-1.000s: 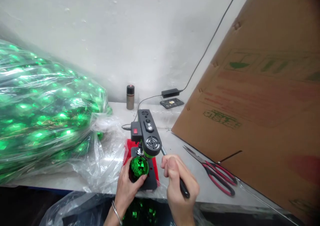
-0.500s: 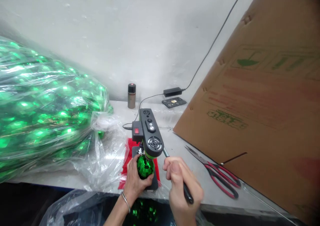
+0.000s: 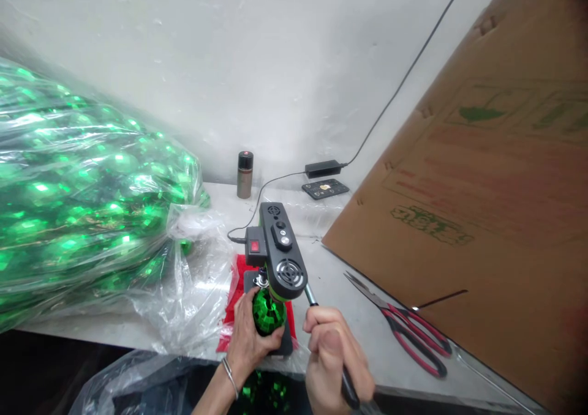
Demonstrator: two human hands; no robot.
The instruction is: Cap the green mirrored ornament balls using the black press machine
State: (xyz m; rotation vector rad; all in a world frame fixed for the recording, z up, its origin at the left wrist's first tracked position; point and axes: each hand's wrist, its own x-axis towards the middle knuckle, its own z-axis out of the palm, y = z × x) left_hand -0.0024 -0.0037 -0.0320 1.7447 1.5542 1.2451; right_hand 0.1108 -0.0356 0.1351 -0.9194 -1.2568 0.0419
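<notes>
The faceted green ball (image 3: 269, 314) is cupped by the left hand (image 3: 248, 332) at the press head (image 3: 282, 250); rightward, the slanting lever (image 3: 311, 295) is gripped by the right hand (image 3: 337, 355).

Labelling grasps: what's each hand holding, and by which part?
Left hand: a shiny green ball, by its left side and lower right. Right hand: the lever on the black machine, by its black handle.

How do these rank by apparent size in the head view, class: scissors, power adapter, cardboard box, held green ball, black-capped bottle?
1. Cardboard box
2. Scissors, by overall span
3. Green ball, partly covered by fingers

Black-capped bottle and power adapter look too alike to rank.
</notes>
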